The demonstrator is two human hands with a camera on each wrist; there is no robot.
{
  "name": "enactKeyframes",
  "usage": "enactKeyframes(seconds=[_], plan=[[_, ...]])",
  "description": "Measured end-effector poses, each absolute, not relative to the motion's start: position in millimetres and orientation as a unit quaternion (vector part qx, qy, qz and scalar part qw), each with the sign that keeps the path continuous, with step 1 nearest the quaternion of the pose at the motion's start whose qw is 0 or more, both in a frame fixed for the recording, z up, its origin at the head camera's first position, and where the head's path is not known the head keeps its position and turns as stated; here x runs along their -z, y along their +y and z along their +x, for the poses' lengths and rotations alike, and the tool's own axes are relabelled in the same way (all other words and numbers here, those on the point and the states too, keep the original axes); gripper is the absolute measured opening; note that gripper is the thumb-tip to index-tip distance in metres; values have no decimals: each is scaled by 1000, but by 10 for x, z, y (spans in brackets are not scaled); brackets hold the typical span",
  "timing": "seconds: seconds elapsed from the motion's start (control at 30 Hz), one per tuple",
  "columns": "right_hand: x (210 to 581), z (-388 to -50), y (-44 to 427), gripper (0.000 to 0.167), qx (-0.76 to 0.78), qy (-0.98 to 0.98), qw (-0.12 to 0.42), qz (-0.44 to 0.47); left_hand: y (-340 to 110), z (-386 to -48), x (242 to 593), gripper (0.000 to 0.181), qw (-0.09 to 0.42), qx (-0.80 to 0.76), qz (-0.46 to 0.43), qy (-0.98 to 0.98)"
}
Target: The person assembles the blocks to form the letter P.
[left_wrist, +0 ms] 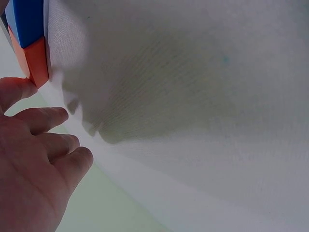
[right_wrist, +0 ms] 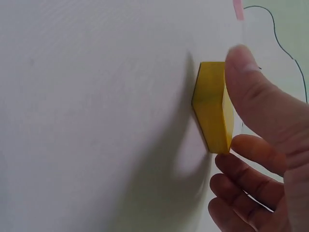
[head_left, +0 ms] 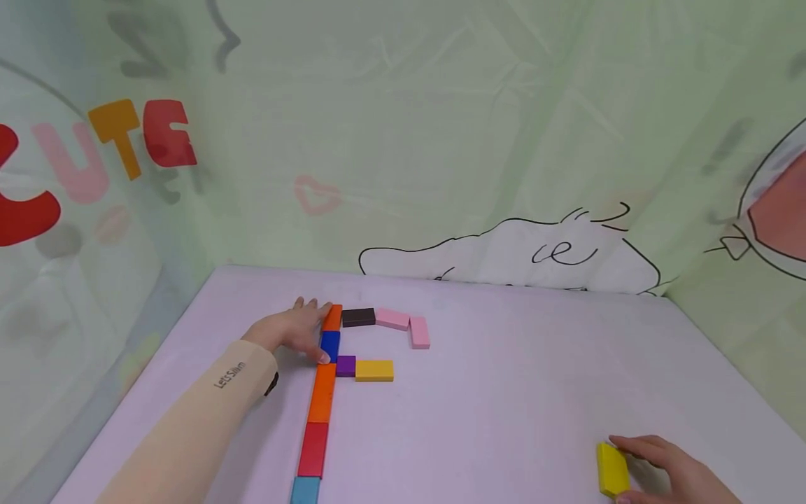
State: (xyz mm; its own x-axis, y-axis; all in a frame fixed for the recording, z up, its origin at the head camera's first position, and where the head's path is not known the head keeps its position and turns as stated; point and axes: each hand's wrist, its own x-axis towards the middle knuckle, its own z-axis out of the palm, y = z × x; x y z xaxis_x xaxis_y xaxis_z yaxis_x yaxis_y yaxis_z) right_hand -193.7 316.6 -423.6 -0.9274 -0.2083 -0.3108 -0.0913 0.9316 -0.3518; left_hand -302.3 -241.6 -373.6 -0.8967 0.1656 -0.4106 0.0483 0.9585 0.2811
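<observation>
Toward the table's left side, my left hand (head_left: 296,330) touches a column of coloured blocks. Its index fingertip is at the upper orange block (head_left: 332,318) and its thumb is by the lower end of the blue block (head_left: 330,346). The other fingers reach past the column, loosely extended, as the left wrist view shows. At the lower right, my right hand (head_left: 676,470) pinches a yellow block (head_left: 612,470) between thumb and index finger. In the right wrist view this block (right_wrist: 210,106) has its long side between them; the remaining fingers are bent below.
Below the blue block run an orange block (head_left: 322,393), a red one (head_left: 313,449) and a light blue one (head_left: 305,490). A black block (head_left: 358,318) and two pink ones (head_left: 392,319) branch right; lower, a purple (head_left: 345,366) and a yellow-orange block (head_left: 374,371). Printed fabric surrounds the table.
</observation>
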Motion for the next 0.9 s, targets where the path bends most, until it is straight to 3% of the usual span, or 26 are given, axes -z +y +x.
enactKeyframes(seconds=[0.6,0.9], plan=[[4242,-1989,3116,87,147,968,201,-29,-2427,-3038,3768,102,218,-132,58,965],[4155,-2145,2771,82,140,975,165,-58,-2431,-3051,3773,102,219,-131,54,965]])
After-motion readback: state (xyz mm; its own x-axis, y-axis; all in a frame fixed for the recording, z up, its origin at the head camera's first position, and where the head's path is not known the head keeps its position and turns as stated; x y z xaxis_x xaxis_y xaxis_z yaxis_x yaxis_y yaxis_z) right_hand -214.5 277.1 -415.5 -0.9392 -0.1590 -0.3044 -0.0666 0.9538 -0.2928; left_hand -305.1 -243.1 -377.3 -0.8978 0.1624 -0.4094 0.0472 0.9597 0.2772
